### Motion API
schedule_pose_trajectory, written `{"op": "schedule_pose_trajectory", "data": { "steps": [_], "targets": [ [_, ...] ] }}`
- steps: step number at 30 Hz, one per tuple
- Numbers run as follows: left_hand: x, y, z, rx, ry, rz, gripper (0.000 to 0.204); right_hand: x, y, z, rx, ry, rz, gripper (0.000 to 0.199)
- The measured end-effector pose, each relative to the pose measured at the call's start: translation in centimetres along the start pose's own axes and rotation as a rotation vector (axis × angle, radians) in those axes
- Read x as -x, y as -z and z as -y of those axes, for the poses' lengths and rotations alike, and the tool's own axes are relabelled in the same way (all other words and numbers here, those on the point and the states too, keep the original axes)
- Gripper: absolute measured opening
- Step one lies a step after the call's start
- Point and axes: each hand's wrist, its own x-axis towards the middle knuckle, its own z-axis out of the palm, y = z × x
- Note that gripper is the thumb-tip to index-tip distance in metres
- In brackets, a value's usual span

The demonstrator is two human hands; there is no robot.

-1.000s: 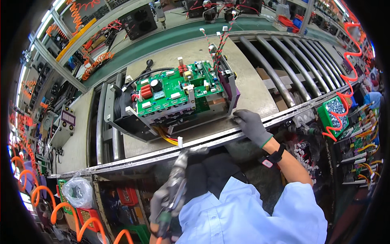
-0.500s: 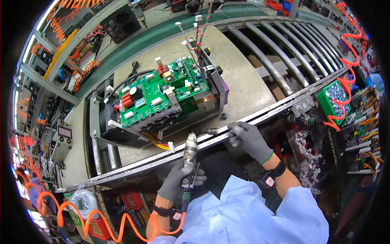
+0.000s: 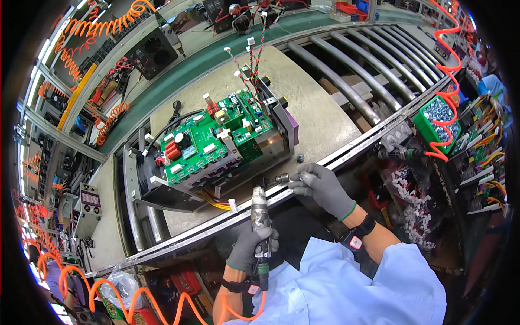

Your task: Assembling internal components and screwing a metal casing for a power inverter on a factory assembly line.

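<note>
- Let the curly orange hose [image 3: 264, 299] hang loose so it won't tug.
- The left hand [image 3: 246, 250] is wrapped round the air tool [image 3: 260, 213]; hold it still.
- The right hand [image 3: 327, 194] has bent fingers by the tool's tip; I can't tell if they hold something. Keep them clear if it spins.
- Don't bump the green-topped machine [image 3: 208, 143], sitting behind on the pale board [image 3: 319, 103].

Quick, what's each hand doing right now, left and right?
Left hand: closed around the power tool.
Right hand: fingers partly curled near the tool's socket end; whether it holds anything small cannot be told.
</note>
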Motion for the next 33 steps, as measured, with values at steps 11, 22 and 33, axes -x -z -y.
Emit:
{"op": "schedule_pose_trajectory", "data": {
  "steps": [11, 22, 33],
  "targets": [
    [-0.3, -2.3, 1.0, 0.122, -0.079, 0.069, 0.038, -1.2, -1.4, -0.1, 0.077, 0.285, -0.180, 0.022],
    [-0.8, -3.3, 1.6, 0.208, -0.073, 0.121, 0.032, -2.8, -2.5, -2.5, 0.096, 0.429, -0.323, 0.024],
    [-1.0, -4.5, 1.1, 0.187, -0.147, 0.127, 0.038, -4.4, -4.9, -2.4, -0.060, 0.461, -0.492, 0.025]
  ]
}}
